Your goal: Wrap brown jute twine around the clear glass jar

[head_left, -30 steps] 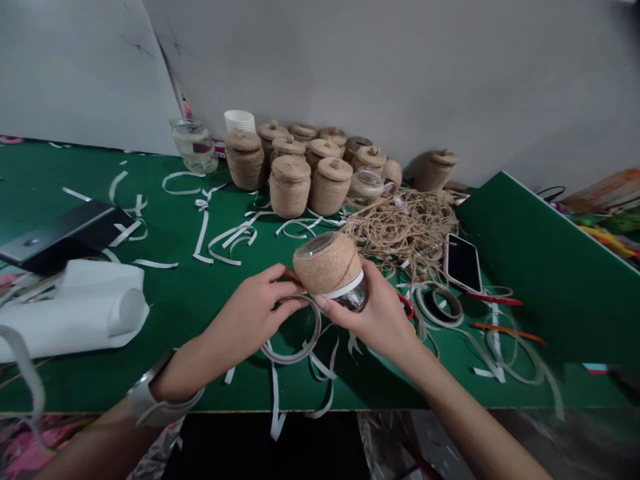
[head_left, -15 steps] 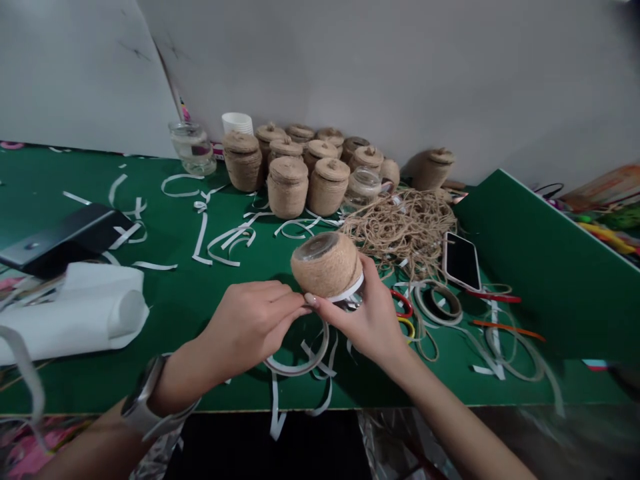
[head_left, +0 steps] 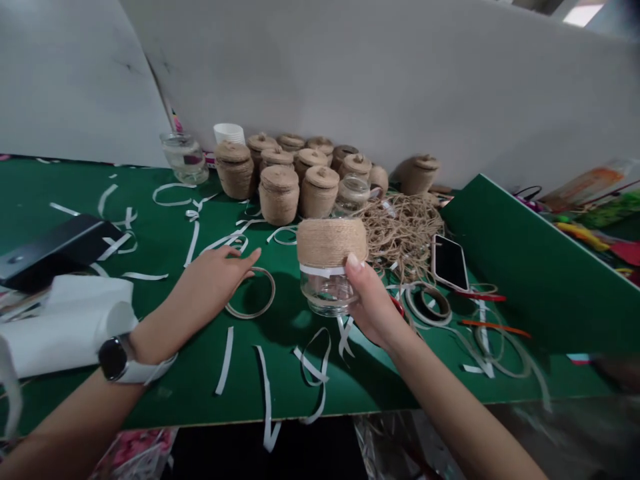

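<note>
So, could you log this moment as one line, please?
left hand: open, beside tape ring; right hand: gripping twine-wrapped jar; table: paper strips

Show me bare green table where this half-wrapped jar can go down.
Best patch: the green table between the tape ring and the half-wrapped jar in the right hand. Another lies near the front edge, between the watch and a paper strip. Crowded: wrapped jars at the back, then twine tangle, phone and tape rolls on the right.
</note>
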`<state>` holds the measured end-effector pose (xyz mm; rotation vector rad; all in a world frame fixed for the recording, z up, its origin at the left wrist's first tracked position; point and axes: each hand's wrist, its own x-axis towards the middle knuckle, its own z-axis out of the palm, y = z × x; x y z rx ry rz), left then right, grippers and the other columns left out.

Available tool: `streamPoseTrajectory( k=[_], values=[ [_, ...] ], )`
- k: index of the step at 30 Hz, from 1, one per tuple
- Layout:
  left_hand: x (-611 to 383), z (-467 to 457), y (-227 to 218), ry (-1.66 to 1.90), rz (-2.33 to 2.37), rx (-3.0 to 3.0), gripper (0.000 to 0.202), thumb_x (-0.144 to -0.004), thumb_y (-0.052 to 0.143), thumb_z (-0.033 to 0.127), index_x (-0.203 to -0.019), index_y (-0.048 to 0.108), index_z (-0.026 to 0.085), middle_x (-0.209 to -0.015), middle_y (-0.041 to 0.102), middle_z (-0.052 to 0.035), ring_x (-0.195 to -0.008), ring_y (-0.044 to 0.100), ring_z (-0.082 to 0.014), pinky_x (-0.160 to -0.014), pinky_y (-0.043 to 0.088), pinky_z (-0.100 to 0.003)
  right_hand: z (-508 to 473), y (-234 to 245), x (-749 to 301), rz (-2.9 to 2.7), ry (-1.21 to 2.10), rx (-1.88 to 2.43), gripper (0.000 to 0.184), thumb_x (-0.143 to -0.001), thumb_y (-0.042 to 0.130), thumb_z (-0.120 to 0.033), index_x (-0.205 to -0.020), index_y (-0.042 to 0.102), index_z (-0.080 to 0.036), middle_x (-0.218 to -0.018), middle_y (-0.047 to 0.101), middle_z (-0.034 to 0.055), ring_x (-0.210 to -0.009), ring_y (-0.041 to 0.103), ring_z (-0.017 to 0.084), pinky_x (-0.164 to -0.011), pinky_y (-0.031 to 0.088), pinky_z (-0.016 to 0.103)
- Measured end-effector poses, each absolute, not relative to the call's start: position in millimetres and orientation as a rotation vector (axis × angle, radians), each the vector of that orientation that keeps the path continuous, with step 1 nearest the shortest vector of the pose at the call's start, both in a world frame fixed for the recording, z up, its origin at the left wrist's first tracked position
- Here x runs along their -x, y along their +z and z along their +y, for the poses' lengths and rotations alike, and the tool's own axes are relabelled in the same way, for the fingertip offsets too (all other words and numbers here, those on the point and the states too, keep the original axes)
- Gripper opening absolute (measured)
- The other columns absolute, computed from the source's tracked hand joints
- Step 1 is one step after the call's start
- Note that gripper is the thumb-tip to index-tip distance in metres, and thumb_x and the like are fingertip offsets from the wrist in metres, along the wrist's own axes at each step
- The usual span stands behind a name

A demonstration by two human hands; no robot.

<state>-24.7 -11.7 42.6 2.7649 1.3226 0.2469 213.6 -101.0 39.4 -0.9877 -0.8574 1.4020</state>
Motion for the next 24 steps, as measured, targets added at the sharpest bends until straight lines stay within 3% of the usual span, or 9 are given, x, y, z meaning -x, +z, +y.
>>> streamPoseTrajectory(
  k=[3,4,6,10,14,24],
  values=[
    [16,-13,46,0.576,1.245,-2.513,0.081,-0.085,0.045,0.074,-0.141,0.053,0.017,-0.144,0.054,-0.0196,-0.136,0.043,-0.0432,-0.108,0.038,-0.061,-96,35,-209,-0.765,1.494,0.930,0.068,-0.068,0.072,-0.069,-0.119,0.062,-0.024,-0.119,0.071,0.0088,-0.115,0.065,0.029,-0.096,0.055,0.045],
    [11,-16,49,0.664,1.207,-2.343,0.087,-0.080,0.053,0.076,-0.146,0.046,0.019,-0.150,0.048,-0.0174,-0.139,0.041,-0.0421,-0.109,0.039,-0.059,-94,33,-209,-0.753,1.501,0.914,0.068,-0.068,0.073,-0.068,-0.119,0.061,-0.025,-0.121,0.070,0.0083,-0.116,0.064,0.029,-0.096,0.055,0.045],
    [-2,-23,54,0.803,1.007,-1.949,0.086,-0.083,0.051,0.075,-0.150,0.036,0.024,-0.154,0.042,-0.0152,-0.135,0.048,-0.0383,-0.101,0.049,-0.053,-87,30,-208,-0.759,1.483,0.891,0.068,-0.068,0.076,-0.063,-0.122,0.059,-0.026,-0.127,0.067,0.0067,-0.119,0.063,0.028,-0.097,0.055,0.044],
    [-27,-29,50,0.995,0.916,-1.678,0.096,-0.075,0.067,0.071,-0.151,0.029,0.026,-0.155,0.038,-0.0157,-0.139,0.042,-0.0365,-0.106,0.046,-0.052,-73,25,-206,-0.802,1.403,0.889,0.070,-0.068,0.080,-0.054,-0.127,0.055,-0.028,-0.134,0.063,0.0045,-0.122,0.060,0.026,-0.100,0.053,0.040],
    [-34,-27,34,1.054,0.897,-1.661,0.098,-0.074,0.072,0.064,-0.151,0.026,0.027,-0.155,0.037,-0.0159,-0.141,0.040,-0.0351,-0.110,0.041,-0.053,-67,20,-203,-0.804,1.404,0.852,0.067,-0.070,0.078,-0.055,-0.126,0.056,-0.026,-0.131,0.065,0.0065,-0.120,0.062,0.027,-0.099,0.054,0.041],
    [-38,-43,23,1.165,0.924,-1.630,0.068,-0.084,0.072,0.042,-0.141,0.042,0.022,-0.144,0.053,-0.0130,-0.132,0.052,-0.0282,-0.110,0.044,-0.046,-68,10,-197,-0.890,1.283,1.006,0.071,-0.065,0.082,-0.054,-0.125,0.057,-0.026,-0.127,0.068,0.0069,-0.121,0.062,0.026,-0.109,0.046,0.044]
  ],
)
